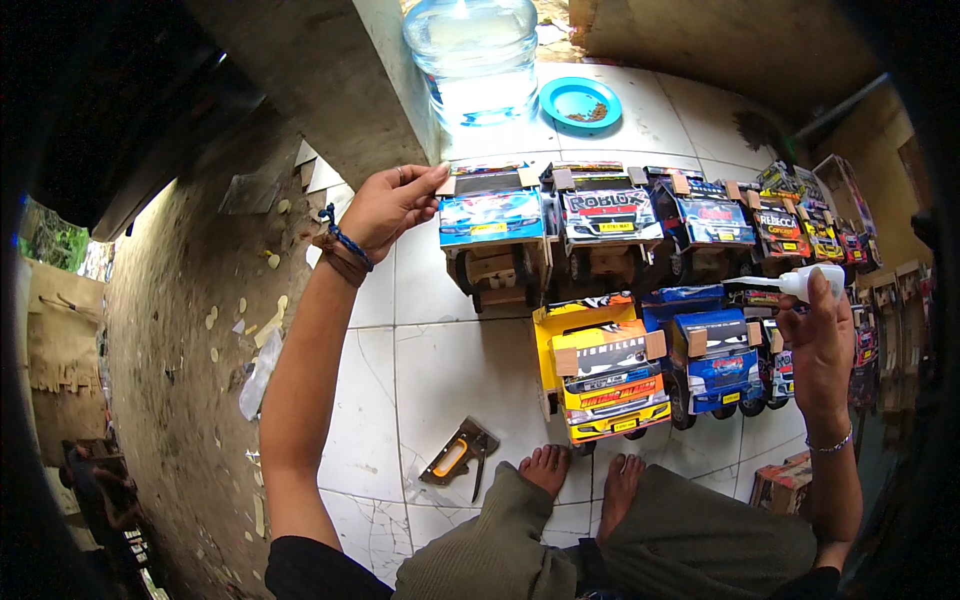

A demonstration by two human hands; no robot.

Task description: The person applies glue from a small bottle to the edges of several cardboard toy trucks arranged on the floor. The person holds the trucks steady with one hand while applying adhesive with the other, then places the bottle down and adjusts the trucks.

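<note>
My left hand (393, 208) reaches to the near end of the back row, with its thumb and fingertips pinched on a small wooden block (447, 186) at the left corner of a light-blue toy truck (490, 222). A matching block sits on that truck's right corner. In my closed right hand (820, 345) is a small white squeeze bottle (808, 282), its narrow nozzle pointing left above the front row. Below it stand a blue toy truck (722, 370) and, farther left, a yellow toy truck (612, 385). Both carry small wooden blocks at their windscreen corners.
More toy trucks (608, 215) continue rightward along the back row. A staple gun (460, 455) lies on the white tiles left of my feet. Behind the trucks are a large water jug (475, 70) and a turquoise plate (553, 101). A concrete pillar (330, 80) rises at back left.
</note>
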